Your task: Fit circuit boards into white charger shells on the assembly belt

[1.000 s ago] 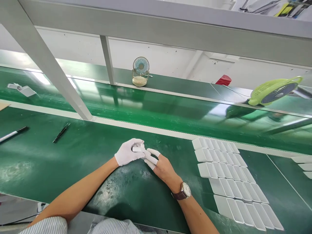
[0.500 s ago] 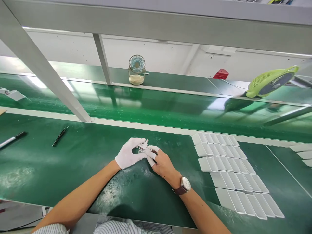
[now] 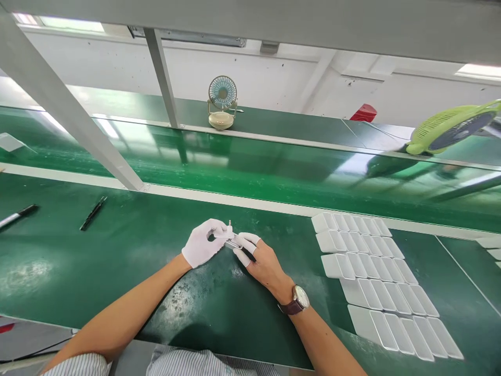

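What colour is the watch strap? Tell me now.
The watch strap is dark brown; it shows best in the head view.

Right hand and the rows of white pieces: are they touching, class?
Apart. The head view shows green tabletop between the right hand and the rows of white pieces.

Two hands, the left grip (image 3: 201,245) and right grip (image 3: 268,263), close off the centre of the frame around a small white part (image 3: 234,242). Open green surface (image 3: 133,235) stretches left to a slim black tool (image 3: 93,214). At right, rows of white pieces (image 3: 366,261) block the way, a narrower lane separating them from the right grip. A slanting grey post (image 3: 78,109) bars the upper left, beneath a beam (image 3: 274,21) spanning the top; room opens between post and rows.
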The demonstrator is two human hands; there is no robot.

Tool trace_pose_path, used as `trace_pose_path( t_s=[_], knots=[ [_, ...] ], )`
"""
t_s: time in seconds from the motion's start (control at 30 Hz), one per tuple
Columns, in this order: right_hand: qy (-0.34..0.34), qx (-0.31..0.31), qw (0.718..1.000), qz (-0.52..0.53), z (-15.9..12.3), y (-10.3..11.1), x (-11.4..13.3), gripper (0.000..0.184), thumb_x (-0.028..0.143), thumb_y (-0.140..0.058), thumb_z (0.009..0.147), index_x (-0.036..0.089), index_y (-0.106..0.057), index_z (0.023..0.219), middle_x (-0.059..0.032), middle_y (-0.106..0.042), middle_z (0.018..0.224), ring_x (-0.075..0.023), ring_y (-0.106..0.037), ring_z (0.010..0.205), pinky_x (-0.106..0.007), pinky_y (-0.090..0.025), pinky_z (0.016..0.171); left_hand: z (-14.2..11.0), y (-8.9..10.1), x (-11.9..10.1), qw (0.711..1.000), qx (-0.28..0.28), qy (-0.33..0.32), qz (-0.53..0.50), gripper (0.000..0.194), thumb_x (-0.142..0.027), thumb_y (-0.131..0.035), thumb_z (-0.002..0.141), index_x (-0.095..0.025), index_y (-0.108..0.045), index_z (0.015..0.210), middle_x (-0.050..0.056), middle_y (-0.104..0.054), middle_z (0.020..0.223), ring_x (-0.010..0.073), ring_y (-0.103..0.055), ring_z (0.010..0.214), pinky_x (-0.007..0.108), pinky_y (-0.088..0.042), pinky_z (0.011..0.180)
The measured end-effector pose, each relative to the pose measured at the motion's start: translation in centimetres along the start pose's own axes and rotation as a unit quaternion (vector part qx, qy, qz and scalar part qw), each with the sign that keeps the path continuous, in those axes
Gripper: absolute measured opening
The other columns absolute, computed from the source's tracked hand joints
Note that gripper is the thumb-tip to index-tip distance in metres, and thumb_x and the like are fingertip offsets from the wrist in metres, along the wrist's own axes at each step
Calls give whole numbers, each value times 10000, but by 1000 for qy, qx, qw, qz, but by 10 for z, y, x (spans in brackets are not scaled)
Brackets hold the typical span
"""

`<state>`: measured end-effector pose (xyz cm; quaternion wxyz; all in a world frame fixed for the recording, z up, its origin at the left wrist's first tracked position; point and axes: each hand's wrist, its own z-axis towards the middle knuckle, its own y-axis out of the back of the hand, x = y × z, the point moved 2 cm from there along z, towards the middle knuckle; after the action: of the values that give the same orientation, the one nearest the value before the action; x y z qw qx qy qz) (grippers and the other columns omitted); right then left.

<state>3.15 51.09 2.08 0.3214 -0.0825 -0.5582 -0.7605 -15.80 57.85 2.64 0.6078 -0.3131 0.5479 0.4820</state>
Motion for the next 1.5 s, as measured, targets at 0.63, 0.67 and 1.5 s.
trace_pose_path(
  t_s=[0.63, 0.67, 1.5],
  knots=[
    [-13, -67, 991, 113, 3, 16, 5, 252, 339, -678, 911, 247, -578, 1123, -87, -658, 1170, -226, -660, 1083, -396, -574, 935, 2, 2, 2, 999, 15, 12, 45, 98, -242, -638, 833, -204, -561, 786, 43, -690, 944, 178, -645, 902, 302, -495, 817],
    [-13, -63, 991, 114, 3, 15, 5, 241, 336, -681, 907, 249, -578, 1107, -88, -657, 1176, -227, -658, 1089, -401, -573, 935, 2, 2, 2, 999, 15, 14, 45, 90, -236, -633, 830, -205, -559, 787, 43, -690, 943, 180, -647, 909, 303, -496, 820],
    [16, -52, 998, -19, 1, 3, 13, 357, 157, -543, 935, 294, -672, 1238, -85, -678, 1182, -209, -698, 961, -330, -621, 812, 1, 0, 7, 999, -15, 10, 33, 703, -225, -747, 700, -223, -484, 1352, 102, -634, 1214, 244, -619, 1054, 463, -515, 967]
  ],
)
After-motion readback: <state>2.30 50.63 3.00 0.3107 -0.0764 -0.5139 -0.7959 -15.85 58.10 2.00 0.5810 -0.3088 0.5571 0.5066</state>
